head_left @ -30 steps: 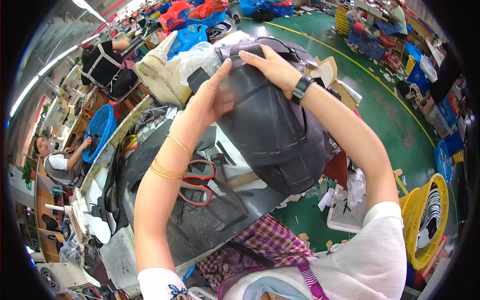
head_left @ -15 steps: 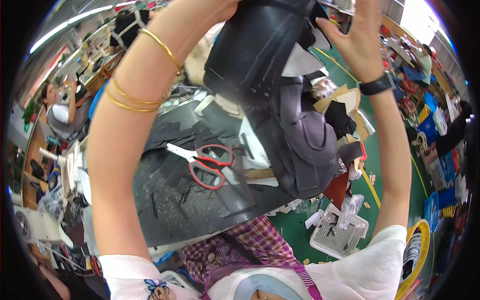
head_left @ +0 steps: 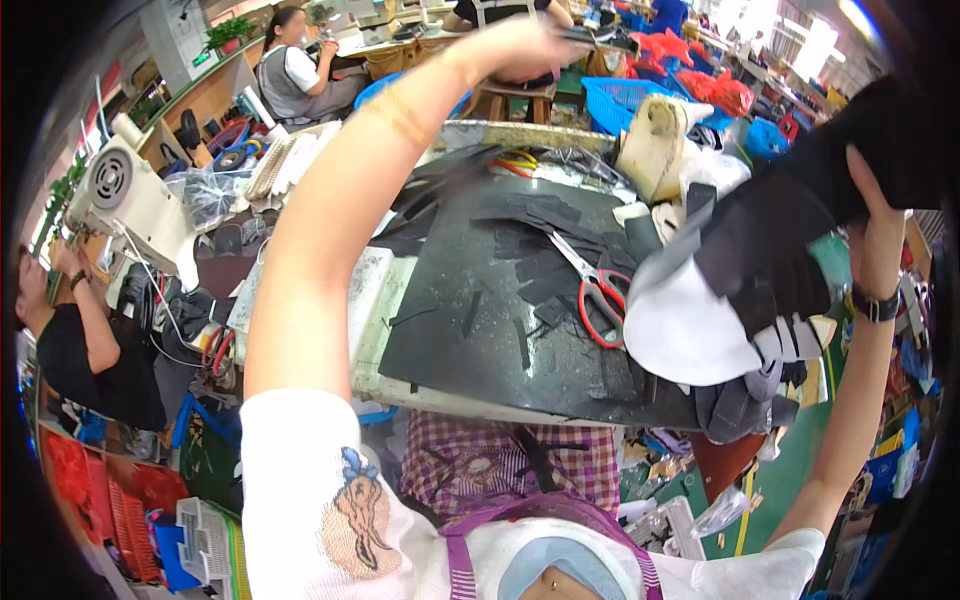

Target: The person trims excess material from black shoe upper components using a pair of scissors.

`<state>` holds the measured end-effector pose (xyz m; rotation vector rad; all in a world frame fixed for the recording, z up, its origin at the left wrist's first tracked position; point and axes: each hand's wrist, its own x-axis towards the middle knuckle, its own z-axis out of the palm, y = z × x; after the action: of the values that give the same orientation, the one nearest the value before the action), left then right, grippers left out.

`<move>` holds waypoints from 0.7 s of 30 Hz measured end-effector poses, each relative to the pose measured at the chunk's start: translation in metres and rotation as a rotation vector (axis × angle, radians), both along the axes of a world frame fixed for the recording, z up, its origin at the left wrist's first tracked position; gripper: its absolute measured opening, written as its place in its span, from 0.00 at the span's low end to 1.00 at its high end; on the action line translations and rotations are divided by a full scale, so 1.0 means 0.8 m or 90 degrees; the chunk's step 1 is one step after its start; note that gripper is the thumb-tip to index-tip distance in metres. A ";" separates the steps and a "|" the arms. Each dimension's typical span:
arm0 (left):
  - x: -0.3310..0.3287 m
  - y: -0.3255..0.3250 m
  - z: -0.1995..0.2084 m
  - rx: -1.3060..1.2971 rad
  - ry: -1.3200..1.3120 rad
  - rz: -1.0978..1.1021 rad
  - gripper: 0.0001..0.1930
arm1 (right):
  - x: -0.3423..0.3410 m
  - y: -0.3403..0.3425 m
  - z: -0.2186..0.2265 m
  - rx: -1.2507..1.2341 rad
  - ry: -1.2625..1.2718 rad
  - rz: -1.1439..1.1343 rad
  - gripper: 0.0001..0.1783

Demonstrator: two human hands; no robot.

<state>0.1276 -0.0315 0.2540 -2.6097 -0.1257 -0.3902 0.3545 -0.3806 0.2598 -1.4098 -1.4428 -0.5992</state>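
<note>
My right hand [head_left: 878,230], raised at the right, grips a large black sheet-like piece [head_left: 790,205] by its upper part. Its lower end, blurred by motion, shows a rounded white face [head_left: 690,325] over the table's right side. My left hand [head_left: 535,48] is stretched far forward past the table's back edge, smeared by motion; a dark sliver shows at its fingertips, and whether it is held I cannot tell. Red-handled scissors [head_left: 600,305] lie with blades apart on the black work surface [head_left: 470,345], beside a pile of black strips [head_left: 545,235].
Grey-black moulded pieces [head_left: 735,410] sit at the table's right front corner. A cream block-shaped object [head_left: 655,150] stands at the back right, before a blue basket [head_left: 615,100]. A sewing machine [head_left: 125,195] is at left. Co-workers sit at the left [head_left: 90,340] and behind the table [head_left: 300,70].
My left hand has left the black piece and swung forward and left. My right hand has carried the piece to the right, turning its white face into sight. The view has swung left.
</note>
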 end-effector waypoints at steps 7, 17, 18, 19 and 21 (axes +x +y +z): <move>-0.150 0.181 -0.285 -0.413 -0.294 0.479 0.15 | -0.063 -0.028 -0.022 -0.181 0.642 0.445 0.24; -0.115 0.169 -0.280 -0.660 0.074 0.431 0.34 | -0.038 -0.109 0.050 -0.607 0.529 0.711 0.17; -0.132 0.187 -0.287 -0.649 0.058 0.480 0.33 | -0.038 -0.120 0.056 -0.609 0.522 0.695 0.18; -0.147 0.196 -0.292 -0.631 0.008 0.469 0.32 | -0.033 -0.127 0.061 -0.610 0.513 0.680 0.19; -0.143 0.178 -0.283 -0.590 -0.038 0.335 0.35 | -0.012 -0.162 0.049 -0.622 0.433 0.678 0.20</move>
<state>0.0136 0.1112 0.0276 -3.2574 -1.2420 -0.2422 0.3449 -0.5103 0.2989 -1.0519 -1.6525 1.2785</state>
